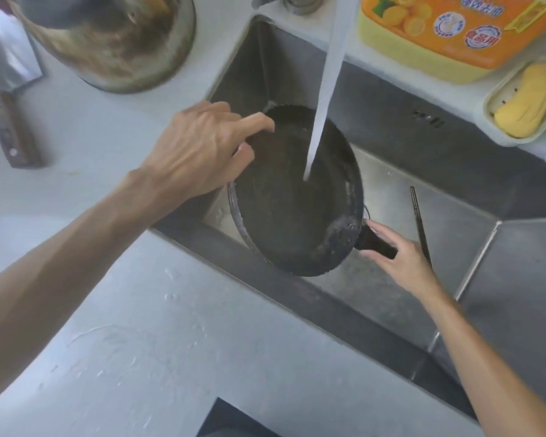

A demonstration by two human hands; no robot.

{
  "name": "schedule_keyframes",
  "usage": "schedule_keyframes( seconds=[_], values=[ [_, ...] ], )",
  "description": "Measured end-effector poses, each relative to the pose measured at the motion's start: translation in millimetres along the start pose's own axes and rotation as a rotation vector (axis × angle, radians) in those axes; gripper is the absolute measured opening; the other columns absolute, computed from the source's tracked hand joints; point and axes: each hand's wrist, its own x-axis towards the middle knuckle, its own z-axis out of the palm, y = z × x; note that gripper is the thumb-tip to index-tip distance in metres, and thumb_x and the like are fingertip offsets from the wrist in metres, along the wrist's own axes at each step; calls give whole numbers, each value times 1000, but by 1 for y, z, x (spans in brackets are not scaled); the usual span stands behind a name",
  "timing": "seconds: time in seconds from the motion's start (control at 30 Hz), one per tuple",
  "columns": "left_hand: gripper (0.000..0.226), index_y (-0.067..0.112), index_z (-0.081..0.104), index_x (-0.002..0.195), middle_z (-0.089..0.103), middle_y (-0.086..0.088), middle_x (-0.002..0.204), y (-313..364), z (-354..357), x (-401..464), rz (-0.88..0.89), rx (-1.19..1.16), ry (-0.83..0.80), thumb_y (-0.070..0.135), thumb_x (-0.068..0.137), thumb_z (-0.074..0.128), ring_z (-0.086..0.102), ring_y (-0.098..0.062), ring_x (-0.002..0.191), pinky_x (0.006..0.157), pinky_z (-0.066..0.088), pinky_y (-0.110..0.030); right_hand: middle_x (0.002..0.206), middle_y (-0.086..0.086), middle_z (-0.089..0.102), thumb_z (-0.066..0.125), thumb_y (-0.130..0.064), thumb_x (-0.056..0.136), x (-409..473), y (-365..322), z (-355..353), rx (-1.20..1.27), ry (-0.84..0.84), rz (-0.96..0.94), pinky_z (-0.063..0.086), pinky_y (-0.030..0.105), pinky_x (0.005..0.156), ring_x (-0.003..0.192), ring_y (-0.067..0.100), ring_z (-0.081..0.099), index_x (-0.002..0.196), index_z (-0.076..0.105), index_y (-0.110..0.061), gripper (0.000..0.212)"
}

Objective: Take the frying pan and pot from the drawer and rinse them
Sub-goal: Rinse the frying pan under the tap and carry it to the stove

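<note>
A dark frying pan (284, 200) is held over the steel sink (454, 234), and a stream of tap water (325, 89) lands in its middle. My right hand (401, 260) grips the pan's black handle (375, 242) at the lower right. My left hand (202, 149) reaches over the pan's upper left rim, with its fingers inside the pan touching the wet surface. A worn metal pot (117, 42) stands on the counter at the top left, behind my left hand.
A pair of dark chopsticks (421, 228) lies in the sink to the right of the pan. An orange detergent bottle (448, 29) and a yellow sponge in a tray (530, 99) sit behind the sink. A cleaver (7, 99) lies at the far left. The grey counter (171, 342) is wet.
</note>
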Motion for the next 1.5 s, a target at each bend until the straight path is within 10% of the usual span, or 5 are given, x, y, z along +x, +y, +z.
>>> schedule_keyframes(
  seconds=[0.2,0.47,0.77,0.97,1.5],
  values=[
    [60,28,31,138,68,-2,80,-12,31,-22,-339,-166,-196,21,82,51,62,-35,81,69,52,-44,114,1,70,75,-38,74,0,-21,-30,-376,180,-50,40,23,76,100,25,65,126,56,-38,56],
    [28,19,64,112,71,-9,107,-3,77,-29,-826,-837,-364,32,98,45,67,-22,97,95,49,-31,90,4,70,68,-41,81,3,-41,-77,-862,515,-433,44,37,62,75,29,63,120,61,-21,44],
    [75,14,51,127,67,-15,117,11,82,-14,-1192,-1699,-295,74,85,30,68,-24,103,95,50,-34,81,4,71,68,-34,86,0,-29,-77,-909,775,-551,40,34,56,63,27,60,112,68,-18,31],
    [23,23,65,94,69,-2,96,14,74,-5,-1154,-1661,-239,42,92,51,67,-15,84,77,52,-23,103,4,68,72,-15,81,-6,-33,-59,-646,750,-423,44,34,67,86,27,64,101,67,-16,21],
    [106,14,26,149,70,10,114,-16,34,-16,-527,-1301,-289,58,66,74,61,-6,113,96,44,-20,97,-37,58,73,-26,77,-1,-28,-50,-149,58,-49,32,4,80,101,-13,52,105,49,-57,48]
  ],
)
